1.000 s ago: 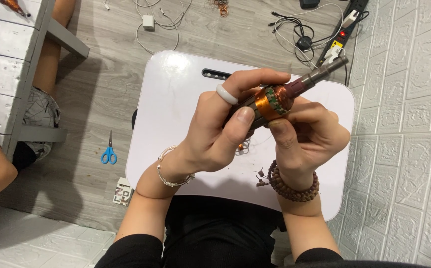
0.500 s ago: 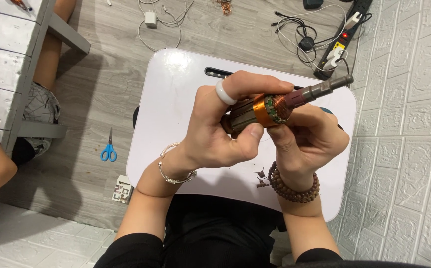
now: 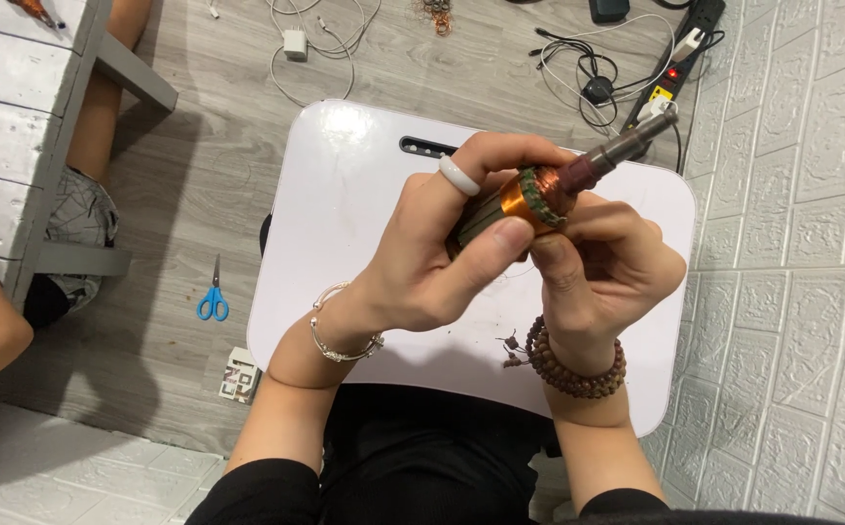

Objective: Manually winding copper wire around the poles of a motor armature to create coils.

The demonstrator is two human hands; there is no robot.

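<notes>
Hands together above white plastic lap table (image 3: pixel 364 194): left hand (image 3: pixel 442 262) w/ white ring clamped round copper-wound motor armature with grey steel shaft (image 3: pixel 539 199), right hand (image 3: pixel 602 272) gripping its near side, thumbs almost touching. Shaft points far-right twd black power strip (image 3: pixel 695 34). Blue-handled scissors (image 3: pixel 212 297) on wood floor (image 3: pixel 199 175), left. Winding detail prob. blurred.

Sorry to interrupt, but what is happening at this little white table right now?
A person holds a motor armature, with copper windings and a steel shaft, in both hands above a small white table. The left hand wraps its body; the right hand pinches the copper end. Blue scissors and a power strip lie on the floor.
</notes>
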